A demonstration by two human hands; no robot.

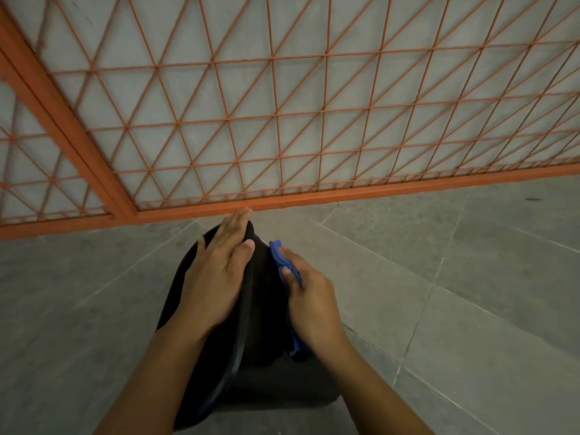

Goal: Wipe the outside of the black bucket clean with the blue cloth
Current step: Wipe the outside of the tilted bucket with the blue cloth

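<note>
The black bucket (263, 309) lies on its side on the grey tiled floor, low in the middle of the head view, its rim running between my hands. My left hand (216, 277) lies flat on the bucket's upper side with straight fingers, steadying it. My right hand (309, 306) presses the blue cloth (282, 255) against the bucket's right outer wall, thumb and fingers curled round the cloth. Part of the cloth hangs below my right wrist; the rest is hidden under my palm.
An orange metal grille gate (282, 120) with a thick bottom bar stands just beyond the bucket, almost touching my left fingertips. Grey floor tiles (455, 277) spread to the left and right of the bucket.
</note>
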